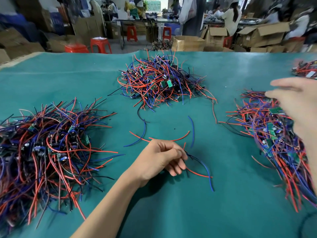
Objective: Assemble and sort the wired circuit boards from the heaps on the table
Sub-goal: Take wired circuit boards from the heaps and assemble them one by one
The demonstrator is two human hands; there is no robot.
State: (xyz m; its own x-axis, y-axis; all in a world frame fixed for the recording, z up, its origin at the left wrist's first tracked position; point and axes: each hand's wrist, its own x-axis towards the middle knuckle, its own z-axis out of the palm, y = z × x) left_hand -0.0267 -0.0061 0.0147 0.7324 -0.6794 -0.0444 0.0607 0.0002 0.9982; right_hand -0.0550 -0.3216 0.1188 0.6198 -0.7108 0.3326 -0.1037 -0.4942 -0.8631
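Three heaps of small circuit boards with red, blue and black wires lie on the teal table cover [171,212]: a left heap [46,148], a far middle heap [159,81] and a right heap [277,134]. My left hand [161,158] is near the middle of the table and pinches a small bundle of wires [199,167] whose red, blue and black ends trail to the right on the cover. My right hand [295,100] hovers blurred above the right heap with its fingers stretched out to the left, holding nothing that I can see.
Loose red and blue wires [164,134] lie between my left hand and the middle heap. A fourth small heap [305,69] sits at the far right edge. Beyond the table stand red stools [101,45], cardboard boxes [188,42] and seated people working.
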